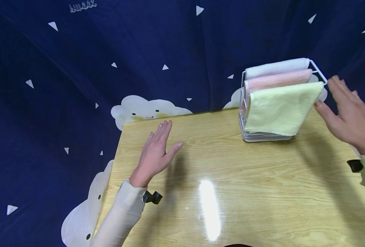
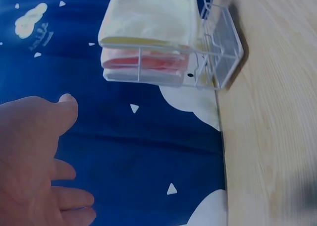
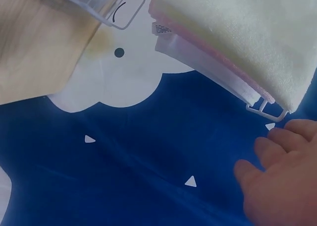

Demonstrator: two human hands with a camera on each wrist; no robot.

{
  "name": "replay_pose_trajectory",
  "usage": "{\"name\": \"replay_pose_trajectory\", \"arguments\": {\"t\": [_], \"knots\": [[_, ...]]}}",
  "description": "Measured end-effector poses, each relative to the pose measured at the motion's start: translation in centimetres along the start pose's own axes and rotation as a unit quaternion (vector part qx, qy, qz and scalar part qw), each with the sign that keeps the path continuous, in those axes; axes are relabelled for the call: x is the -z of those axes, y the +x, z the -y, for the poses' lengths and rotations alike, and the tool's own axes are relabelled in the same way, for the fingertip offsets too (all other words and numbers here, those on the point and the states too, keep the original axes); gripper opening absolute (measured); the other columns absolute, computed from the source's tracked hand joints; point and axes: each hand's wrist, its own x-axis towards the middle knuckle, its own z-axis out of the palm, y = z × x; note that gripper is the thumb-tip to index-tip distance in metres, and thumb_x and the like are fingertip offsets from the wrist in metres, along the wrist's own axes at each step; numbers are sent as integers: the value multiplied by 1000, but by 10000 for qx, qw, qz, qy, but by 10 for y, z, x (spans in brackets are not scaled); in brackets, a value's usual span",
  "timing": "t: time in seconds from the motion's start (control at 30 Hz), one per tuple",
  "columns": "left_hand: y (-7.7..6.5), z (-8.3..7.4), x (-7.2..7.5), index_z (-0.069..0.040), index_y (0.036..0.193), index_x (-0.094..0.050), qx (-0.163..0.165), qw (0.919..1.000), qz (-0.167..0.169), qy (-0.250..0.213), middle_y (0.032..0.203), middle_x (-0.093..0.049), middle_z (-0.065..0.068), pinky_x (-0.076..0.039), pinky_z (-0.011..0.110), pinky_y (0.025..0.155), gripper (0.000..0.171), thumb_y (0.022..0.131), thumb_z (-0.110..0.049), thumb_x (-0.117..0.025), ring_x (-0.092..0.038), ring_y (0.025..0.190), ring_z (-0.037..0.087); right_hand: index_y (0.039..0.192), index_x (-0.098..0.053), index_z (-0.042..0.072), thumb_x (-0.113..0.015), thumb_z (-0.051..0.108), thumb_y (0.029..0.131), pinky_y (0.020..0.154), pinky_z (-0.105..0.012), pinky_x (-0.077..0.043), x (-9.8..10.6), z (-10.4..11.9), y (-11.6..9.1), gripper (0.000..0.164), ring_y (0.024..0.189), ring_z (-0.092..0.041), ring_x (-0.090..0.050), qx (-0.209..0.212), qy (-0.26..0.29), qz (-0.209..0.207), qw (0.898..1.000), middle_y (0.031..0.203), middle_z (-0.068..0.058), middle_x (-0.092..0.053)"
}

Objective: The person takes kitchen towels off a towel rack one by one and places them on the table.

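Note:
A white wire rack (image 1: pixel 242 103) stands at the back right of the wooden table. Over its bars hang three small towels: a white towel (image 1: pixel 276 68) at the back, a pink towel (image 1: pixel 278 80) in the middle and a pale yellow towel (image 1: pixel 284 108) in front. My right hand (image 1: pixel 352 116) is beside the rack's right end, fingers extended, thumb close to the yellow towel's edge. Whether it touches cannot be told in the head view; in the right wrist view the fingers (image 3: pixel 285 141) look just off the rack. My left hand (image 1: pixel 154 156) hovers over the table's left part, fingers straight, holding nothing.
A dark blue curtain (image 1: pixel 157 41) with white triangles and cloud faces hangs behind and left of the wooden table (image 1: pixel 247 178). The rack's grey tray base (image 1: pixel 267 138) rests near the table's back edge. A dark curved object (image 1: pixel 238 245) shows at the bottom.

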Motion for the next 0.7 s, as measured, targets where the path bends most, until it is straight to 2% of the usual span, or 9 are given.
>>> {"name": "replay_pose_trajectory", "arguments": {"t": [0.2, 0.37, 0.57, 0.7], "knots": [[8, -11, -6, -6, 157, -33, -61, 9989, -272, -384, 158, -36, 13, -30, 51, 113, 77, 100, -52, -56, -32, 146, 29, 161, -7, 7, -43, 38, 106, 119, -50, 4, -2, -1, 4, 73, 151, -32, 3, 46, -6, -19, 10000, 166, -13, 0], [17, -21, -11, -4, 152, -42, -29, 9960, -642, -618, 152, -45, 14, -37, 45, 110, 73, 98, -49, -63, -43, 139, 28, 161, -5, 8, -40, 43, 106, 118, -50, 4, -5, -3, 5, 74, 151, -30, 4, -77, -89, 0, 9999, 166, -11, 2], [30, -34, -15, 0, 142, -54, -334, 9866, -1209, -1042, 140, -57, 15, -42, 40, 106, 64, 94, -41, -70, -53, 130, 26, 162, -7, 10, -41, 42, 106, 119, -50, 2, -7, -5, 6, 72, 152, -29, 0, -1, -41, -91, 10000, 166, -11, -2], [40, -43, -18, 0, 134, -61, -541, 9819, -1373, -1185, 133, -63, 13, -45, 39, 103, 57, 92, -37, -74, -58, 125, 25, 161, -7, 10, -41, 43, 106, 119, -50, 2, -8, -5, 7, 73, 152, -30, -1, 34, -45, -88, 9999, 166, -12, -2]]}}
